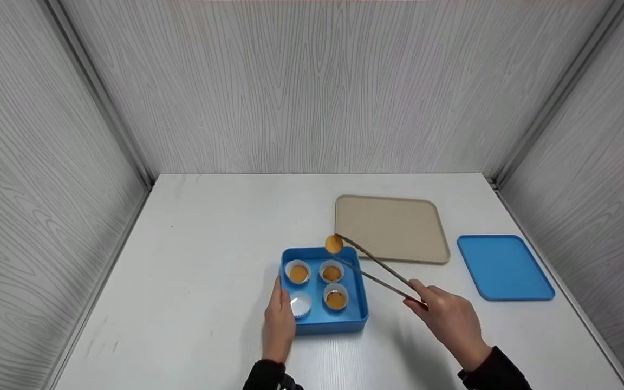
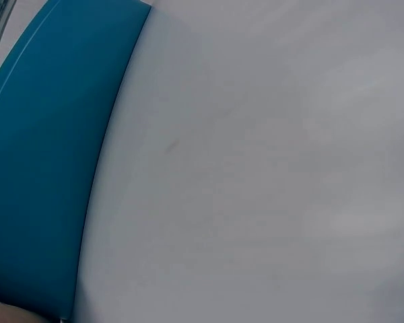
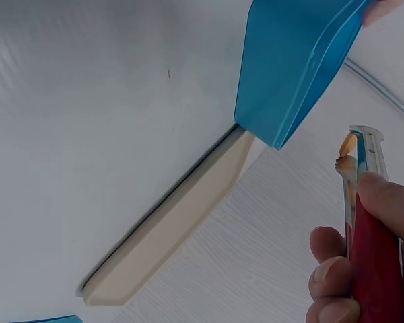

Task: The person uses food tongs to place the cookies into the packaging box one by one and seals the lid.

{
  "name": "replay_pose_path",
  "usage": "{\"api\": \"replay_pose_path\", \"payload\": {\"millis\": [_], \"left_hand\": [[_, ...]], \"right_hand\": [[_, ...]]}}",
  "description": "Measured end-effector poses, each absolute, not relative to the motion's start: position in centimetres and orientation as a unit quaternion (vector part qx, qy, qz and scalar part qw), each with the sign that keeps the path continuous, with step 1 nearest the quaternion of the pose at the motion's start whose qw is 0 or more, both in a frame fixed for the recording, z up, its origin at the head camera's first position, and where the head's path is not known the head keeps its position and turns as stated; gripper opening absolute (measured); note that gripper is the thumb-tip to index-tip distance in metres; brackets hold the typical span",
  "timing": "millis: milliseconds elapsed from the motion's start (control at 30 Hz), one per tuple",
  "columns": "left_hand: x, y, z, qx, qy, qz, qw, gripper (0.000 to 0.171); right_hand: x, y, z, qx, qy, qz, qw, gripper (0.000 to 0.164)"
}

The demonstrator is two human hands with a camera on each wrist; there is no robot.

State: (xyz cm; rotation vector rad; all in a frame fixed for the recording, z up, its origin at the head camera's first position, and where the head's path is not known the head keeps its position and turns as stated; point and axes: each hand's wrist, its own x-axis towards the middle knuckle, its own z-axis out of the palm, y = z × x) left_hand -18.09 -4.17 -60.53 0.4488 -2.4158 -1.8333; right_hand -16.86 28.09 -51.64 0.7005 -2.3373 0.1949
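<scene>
My right hand [image 1: 450, 319] holds a pair of tongs [image 1: 378, 262]. In the right wrist view their red handle [image 3: 376, 269] lies between the thumb and curled fingers. At the tongs' tips, a round golden-yellow piece [image 1: 334, 244] overlaps the far rim of a blue box [image 1: 324, 328]. Inside the box are white fluted cups. The back-left cup [image 1: 298, 272], back-right cup [image 1: 332, 271] and front-right cup [image 1: 336, 297] contain similar golden pieces; the front-left cup [image 1: 300, 304] shows bare white. My left hand [image 1: 278, 327] grips the box's left wall, its thumb at the rim.
Behind the box, to the right, lies a beige tray [image 1: 393, 227]. A flat blue tray [image 1: 506, 268] sits farther right, near the side wall. Grey wood-grain panels [image 1: 312, 86] enclose the white table [image 1: 182, 281] at the back and both sides.
</scene>
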Motion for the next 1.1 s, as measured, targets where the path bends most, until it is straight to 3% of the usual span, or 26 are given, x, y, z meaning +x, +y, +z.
{"api": "replay_pose_path", "payload": {"millis": [1100], "left_hand": [[-17.9,-4.1,-60.7,0.135,-0.777,-0.613,0.042,0.055]], "right_hand": [[-14.3,25.5,-51.7,0.328,-0.92,0.095,0.19,0.035]]}}
